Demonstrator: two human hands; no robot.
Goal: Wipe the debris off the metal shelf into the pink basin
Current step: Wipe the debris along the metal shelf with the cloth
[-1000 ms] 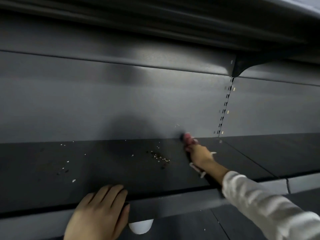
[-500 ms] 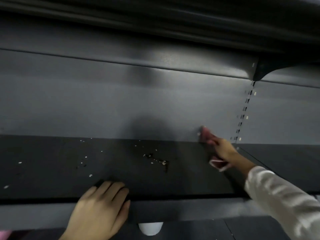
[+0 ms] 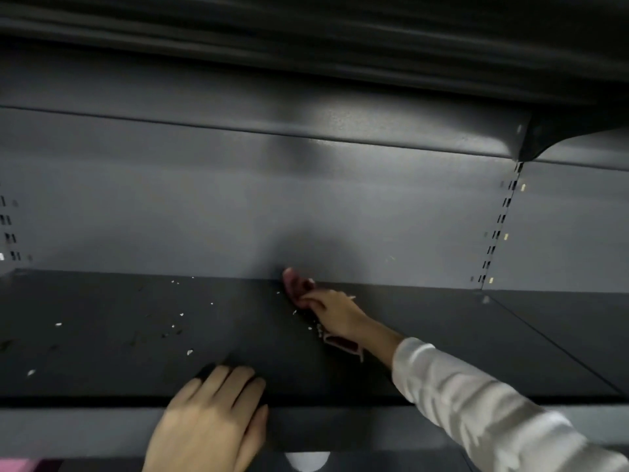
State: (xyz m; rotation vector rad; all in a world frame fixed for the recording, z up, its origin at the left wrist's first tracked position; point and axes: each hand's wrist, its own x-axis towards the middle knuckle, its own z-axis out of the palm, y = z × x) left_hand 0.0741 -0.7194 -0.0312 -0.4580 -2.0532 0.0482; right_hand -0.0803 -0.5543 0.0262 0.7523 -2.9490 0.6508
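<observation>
Right hand (image 3: 335,313) grips a reddish cloth (image 3: 296,284) at shelf (image 3: 102,369) back; pale crumbs (image 3: 177,315) scattered left. Left hand (image 3: 211,424) flat, open, on shelf edge.

Metal shelf (image 3: 442,352) dark charcoal; back panel (image 3: 204,199) lighter grey. Debris (image 3: 177,325) pale white flecks, scattered toward 9 o'clock. Cloth (image 3: 296,284) dull pinkish-red. Sleeve (image 3: 476,403) white. Pink sliver (image 3: 13,466) at 7 o'clock.

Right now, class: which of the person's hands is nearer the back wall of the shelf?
The right. The right hand reaches deep, pressing a reddish cloth against the back wall. The left hand rests at the shelf's front edge, far from it.
</observation>
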